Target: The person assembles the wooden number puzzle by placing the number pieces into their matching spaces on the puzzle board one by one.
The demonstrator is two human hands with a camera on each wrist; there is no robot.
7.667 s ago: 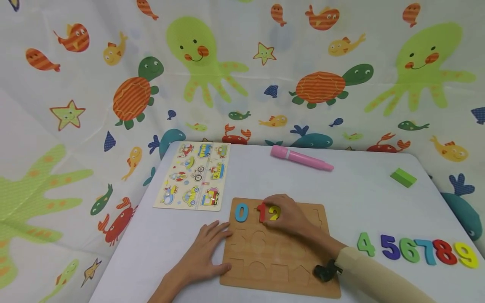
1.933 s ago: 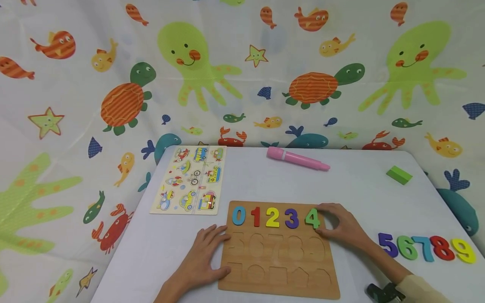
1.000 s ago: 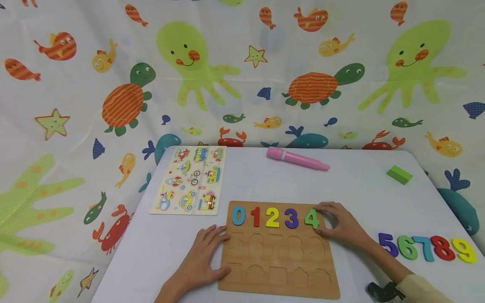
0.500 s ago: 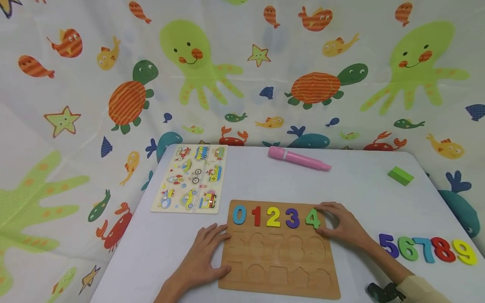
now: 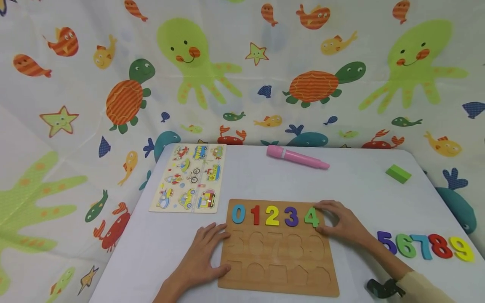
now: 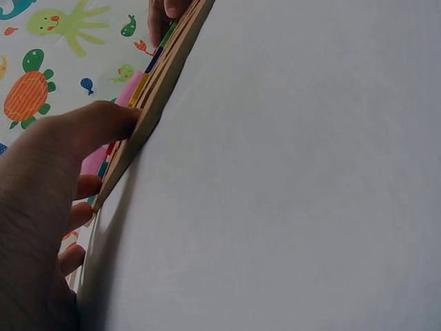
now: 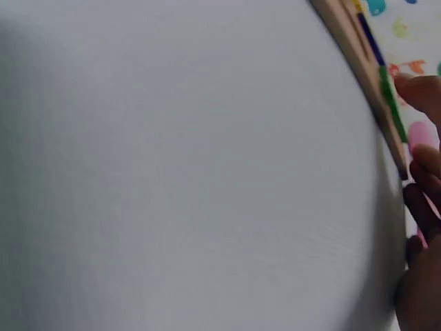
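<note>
The left hand [image 5: 201, 257], fingers spread, should steady the wooden board [image 5: 279, 260] along its left edge while the right hand [image 5: 342, 223], its grip unclear, presses level the green 4 [image 5: 314, 218] at the board's far-right corner.

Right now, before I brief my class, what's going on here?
A person is handling a wooden number board. The left hand touches its left edge; the right hand is at the green 4, though its grip is unclear. Blue 0, red 1, yellow 2 and purple 3 share the top row; the lower outlines hold no pieces. Purple 5 through yellow 9 lie on the white table to the right.
</note>
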